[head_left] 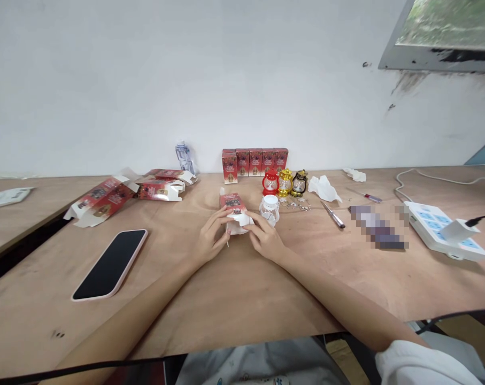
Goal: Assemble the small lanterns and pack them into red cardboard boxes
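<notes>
A small red printed carton point(231, 200) lies on the table in front of me, its white end flaps facing me. My left hand point(215, 233) is closed at the left side of these flaps, fingertips on the card. From the right, my right hand point(267, 235) grips the other side of the flaps between thumb and fingers. The inside of the carton is hidden from view. Just beyond my right hand stands a white mini lantern point(270, 208). Behind it are a red lantern point(270, 182), a gold lantern point(285, 182) and a dark bronze lantern point(299, 183).
Several red cartons point(255, 162) stand by the wall, near a plastic bottle point(183, 156). Flattened cartons point(106, 199) and a phone point(109, 264) lie left. Rightward are crumpled paper point(324, 189), a screwdriver point(371, 197), a pen-like tool point(333, 215) and a power strip point(430, 224).
</notes>
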Available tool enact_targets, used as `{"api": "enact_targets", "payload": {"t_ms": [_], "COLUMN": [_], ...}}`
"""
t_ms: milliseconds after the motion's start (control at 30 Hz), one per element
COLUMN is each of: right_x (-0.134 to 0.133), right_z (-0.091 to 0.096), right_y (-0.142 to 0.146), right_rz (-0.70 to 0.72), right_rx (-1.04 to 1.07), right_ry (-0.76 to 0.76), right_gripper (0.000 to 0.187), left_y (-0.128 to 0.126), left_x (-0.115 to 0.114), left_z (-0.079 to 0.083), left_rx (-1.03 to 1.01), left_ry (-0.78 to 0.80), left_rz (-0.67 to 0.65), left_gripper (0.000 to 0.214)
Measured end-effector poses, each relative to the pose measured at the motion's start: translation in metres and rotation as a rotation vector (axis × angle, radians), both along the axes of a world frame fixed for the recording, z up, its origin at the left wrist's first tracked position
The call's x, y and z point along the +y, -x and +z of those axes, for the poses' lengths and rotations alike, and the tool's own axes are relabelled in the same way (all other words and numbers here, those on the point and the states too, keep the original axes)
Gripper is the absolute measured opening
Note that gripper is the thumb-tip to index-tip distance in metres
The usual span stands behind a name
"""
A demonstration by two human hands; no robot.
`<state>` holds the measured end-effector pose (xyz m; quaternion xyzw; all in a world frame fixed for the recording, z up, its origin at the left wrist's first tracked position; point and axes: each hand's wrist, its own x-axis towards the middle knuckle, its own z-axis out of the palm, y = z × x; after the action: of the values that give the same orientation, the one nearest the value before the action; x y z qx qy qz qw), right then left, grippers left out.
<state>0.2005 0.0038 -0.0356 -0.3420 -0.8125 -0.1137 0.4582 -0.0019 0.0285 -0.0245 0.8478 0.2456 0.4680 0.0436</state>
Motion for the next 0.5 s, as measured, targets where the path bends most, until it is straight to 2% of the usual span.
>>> {"api": "enact_targets", "payload": {"t_ms": [233, 500], "right_x": [-0.0033, -0.0028], "right_z": [0.0042, 0.0036], "right_y": [0.0012, 0.0023], "right_rz": [0.023, -0.055], "right_rx": [-0.052, -0.037], "right_ry": [0.023, -0.031], "right_gripper": [0.017, 0.019], "left_y": [0.0008, -0.0003], "left_x": [0.0014, 0.003], "left_z": [-0.0008, -0.0014], "left_rx": [0.002, 0.023], "left_ry": [0.003, -0.03], "left_rz": [-0.001, 0.0], "left_gripper": [0.026, 0.027]}}
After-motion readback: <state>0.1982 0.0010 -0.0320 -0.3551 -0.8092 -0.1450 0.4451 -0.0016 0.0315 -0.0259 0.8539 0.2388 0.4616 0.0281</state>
